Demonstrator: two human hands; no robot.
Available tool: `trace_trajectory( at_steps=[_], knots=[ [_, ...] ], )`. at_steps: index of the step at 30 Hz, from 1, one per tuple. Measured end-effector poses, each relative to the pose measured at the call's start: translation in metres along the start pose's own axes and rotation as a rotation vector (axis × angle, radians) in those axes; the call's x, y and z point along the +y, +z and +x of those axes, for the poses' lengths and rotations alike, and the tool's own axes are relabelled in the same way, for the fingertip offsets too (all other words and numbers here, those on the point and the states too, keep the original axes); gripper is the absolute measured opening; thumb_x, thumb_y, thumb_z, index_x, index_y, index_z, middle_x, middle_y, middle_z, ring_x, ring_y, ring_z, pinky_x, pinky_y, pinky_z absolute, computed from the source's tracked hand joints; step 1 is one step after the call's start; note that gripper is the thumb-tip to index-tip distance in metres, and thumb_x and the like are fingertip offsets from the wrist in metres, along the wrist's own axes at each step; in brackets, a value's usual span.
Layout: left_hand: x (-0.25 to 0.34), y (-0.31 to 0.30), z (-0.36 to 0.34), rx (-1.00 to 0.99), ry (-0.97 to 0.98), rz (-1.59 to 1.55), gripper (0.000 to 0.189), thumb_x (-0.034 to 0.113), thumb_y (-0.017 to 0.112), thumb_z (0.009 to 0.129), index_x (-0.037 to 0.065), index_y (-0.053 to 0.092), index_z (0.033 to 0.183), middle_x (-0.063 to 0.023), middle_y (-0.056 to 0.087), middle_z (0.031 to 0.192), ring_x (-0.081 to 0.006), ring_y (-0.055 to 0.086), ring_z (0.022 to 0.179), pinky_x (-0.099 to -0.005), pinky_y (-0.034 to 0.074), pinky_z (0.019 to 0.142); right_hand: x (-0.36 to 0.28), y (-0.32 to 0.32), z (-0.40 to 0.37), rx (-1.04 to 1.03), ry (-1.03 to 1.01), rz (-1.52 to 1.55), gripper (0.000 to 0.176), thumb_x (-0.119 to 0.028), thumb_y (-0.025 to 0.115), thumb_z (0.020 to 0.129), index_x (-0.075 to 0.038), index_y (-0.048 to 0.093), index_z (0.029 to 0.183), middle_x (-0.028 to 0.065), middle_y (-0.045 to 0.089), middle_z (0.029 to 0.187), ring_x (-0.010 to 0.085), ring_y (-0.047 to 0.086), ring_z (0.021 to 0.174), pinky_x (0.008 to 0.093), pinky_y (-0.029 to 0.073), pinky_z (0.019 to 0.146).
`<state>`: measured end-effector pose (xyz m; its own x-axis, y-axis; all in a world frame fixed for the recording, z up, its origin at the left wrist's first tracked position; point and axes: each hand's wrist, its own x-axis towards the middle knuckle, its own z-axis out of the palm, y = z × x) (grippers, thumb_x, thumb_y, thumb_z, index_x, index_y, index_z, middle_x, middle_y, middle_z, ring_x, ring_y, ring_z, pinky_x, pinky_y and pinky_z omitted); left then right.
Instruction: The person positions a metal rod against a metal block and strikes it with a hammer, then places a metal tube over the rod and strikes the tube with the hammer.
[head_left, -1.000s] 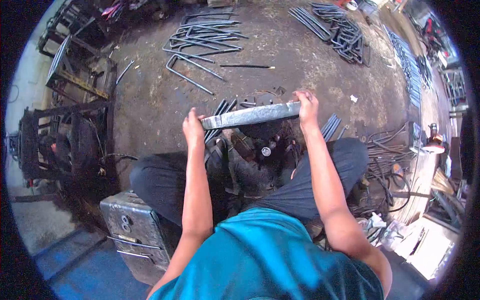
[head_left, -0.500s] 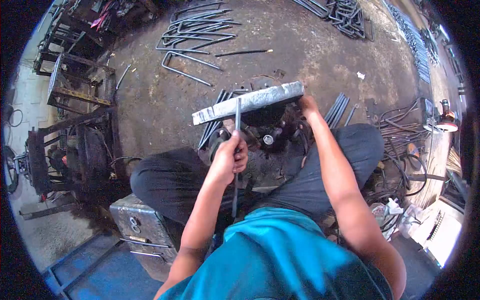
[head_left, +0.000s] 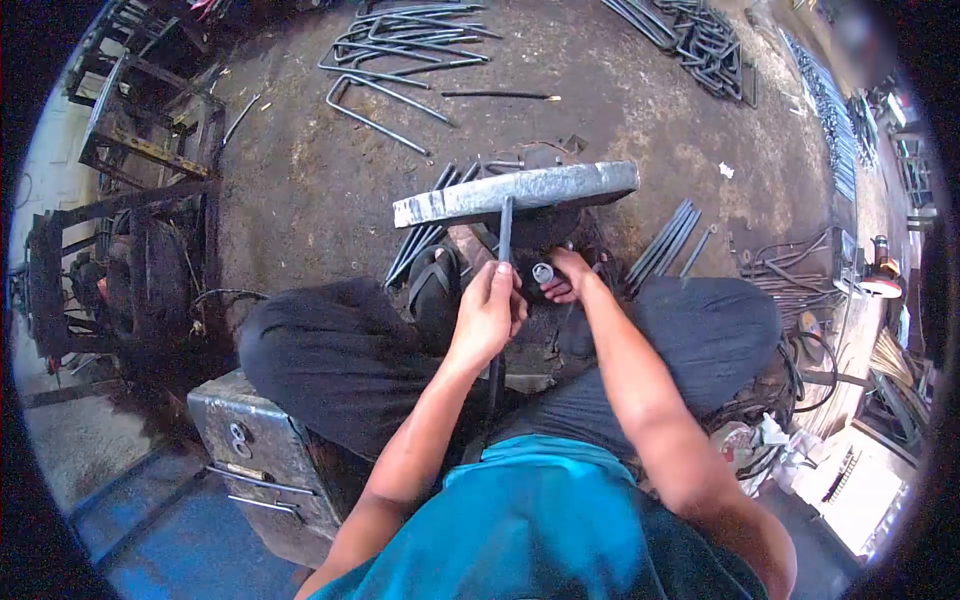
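My left hand [head_left: 488, 312] is closed round a straight metal rod [head_left: 505, 235]. The rod's upper end overlaps the front edge of a thick, pale-faced metal slab [head_left: 520, 190], and its lower part runs down between my legs. Below the slab, my right hand [head_left: 570, 277] has its fingers curled about a short round metal piece with a hollow-looking end [head_left: 542, 271]. Dark, shadowed metal parts under the slab are partly hidden by my hands. A sandalled foot [head_left: 435, 285] is beside the rod on the left.
Bent metal rods [head_left: 400, 60] lie on the floor ahead, with a heap of bent pieces [head_left: 705, 50] farther right. Straight rods [head_left: 665, 240] lie beside my right knee. A metal box [head_left: 265, 450] stands at lower left, and an angle grinder [head_left: 882, 270] is at far right.
My right hand has left the slab's right end and come down to the round metal piece below it. My left hand keeps holding the rod. The view has shifted slightly.
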<state>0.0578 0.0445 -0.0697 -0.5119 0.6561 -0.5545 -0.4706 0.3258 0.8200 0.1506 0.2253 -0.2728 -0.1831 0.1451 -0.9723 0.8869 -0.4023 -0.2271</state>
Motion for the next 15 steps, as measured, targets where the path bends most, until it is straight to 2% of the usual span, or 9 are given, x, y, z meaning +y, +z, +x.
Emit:
trace_trajectory(
  at_steps=[1,2,4,5,8,10,12,13,15],
  knots=[
    [-0.001,0.000,0.001,0.014,-0.005,-0.026,0.032,0.031,0.037,0.103,0.004,0.047,0.086,-0.0039,0.050,0.057,-0.0110,0.046,0.042,-0.0260,0.035,0.039,0.003,0.003,0.015,-0.131,0.043,0.247,0.036,-0.051,0.051,0.088,-0.021,0.061,0.106,0.0082,0.067,0.083,0.0223,0.066,0.071,0.0395,0.054,0.058],
    [0.000,0.000,0.000,0.016,0.004,-0.030,0.032,0.031,0.037,0.103,0.004,0.047,0.086,-0.0039,0.050,0.057,-0.0110,0.046,0.042,-0.0260,0.035,0.039,0.011,0.007,0.034,-0.129,0.036,0.241,0.036,-0.051,0.051,0.088,-0.021,0.061,0.106,0.0082,0.067,0.083,0.0223,0.066,0.071,0.0395,0.054,0.058],
    [0.002,-0.001,0.000,0.018,0.025,0.154,0.033,0.033,0.037,0.103,0.005,0.047,0.088,-0.0051,0.050,0.058,-0.0129,0.046,0.040,-0.0282,0.034,0.037,0.023,0.017,0.052,-0.214,-0.105,0.817,0.028,-0.044,0.052,0.091,-0.020,0.061,0.102,0.0075,0.066,0.084,0.0218,0.064,0.068,0.0411,0.054,0.059],
    [0.003,0.000,0.001,0.014,0.034,0.153,0.033,0.033,0.037,0.103,0.005,0.047,0.088,-0.0051,0.050,0.058,-0.0129,0.046,0.040,-0.0282,0.034,0.037,0.022,0.025,0.052,-0.128,-0.205,0.964,0.027,-0.037,0.049,0.094,-0.014,0.061,0.103,0.0062,0.065,0.085,0.0201,0.063,0.067,0.0398,0.055,0.057],
    [0.000,0.002,0.002,0.062,0.071,0.206,0.032,0.031,0.038,0.102,0.002,0.049,0.093,-0.0054,0.049,0.053,-0.0140,0.048,0.040,-0.0302,0.037,0.038,0.020,0.029,0.042,-0.184,-0.344,1.110,0.027,-0.033,0.049,0.094,-0.009,0.060,0.102,0.0054,0.065,0.086,0.0189,0.063,0.067,0.0361,0.055,0.056],
    [0.002,0.002,-0.001,0.038,0.038,0.159,0.032,0.031,0.038,0.102,0.002,0.050,0.095,-0.0053,0.049,0.054,-0.0136,0.047,0.039,-0.0303,0.037,0.037,0.030,0.025,0.051,-0.219,-0.411,1.204,0.024,-0.029,0.049,0.093,-0.007,0.059,0.097,0.0053,0.062,0.078,0.0160,0.061,0.062,0.0306,0.052,0.050],
    [0.002,0.004,0.001,0.017,0.020,0.099,0.032,0.030,0.037,0.103,0.002,0.050,0.098,-0.0052,0.049,0.055,-0.0133,0.046,0.039,-0.0304,0.036,0.037,0.038,0.016,0.039,-0.420,-0.172,1.178,0.020,-0.024,0.046,0.093,-0.007,0.056,0.089,0.0036,0.059,0.069,0.0122,0.056,0.055,0.0271,0.047,0.045],
    [-0.004,0.003,0.005,0.001,0.066,0.114,0.032,0.030,0.036,0.103,0.002,0.051,0.099,-0.0048,0.049,0.054,-0.0129,0.045,0.038,-0.0305,0.036,0.037,0.033,0.018,0.018,-0.320,-0.122,1.191,0.020,-0.023,0.044,0.092,-0.008,0.052,0.081,-0.0001,0.051,0.061,0.0105,0.048,0.047,0.0255,0.041,0.042],
    [-0.013,0.001,0.010,-0.006,0.138,0.135,0.033,0.031,0.035,0.103,0.002,0.051,0.100,-0.0040,0.047,0.053,-0.0122,0.041,0.036,-0.0306,0.034,0.036,0.045,0.011,0.015,-0.426,-0.041,1.142,0.020,-0.021,0.043,0.091,-0.010,0.048,0.075,-0.0019,0.045,0.056,0.0108,0.042,0.042,0.0261,0.040,0.041]
  ],
)
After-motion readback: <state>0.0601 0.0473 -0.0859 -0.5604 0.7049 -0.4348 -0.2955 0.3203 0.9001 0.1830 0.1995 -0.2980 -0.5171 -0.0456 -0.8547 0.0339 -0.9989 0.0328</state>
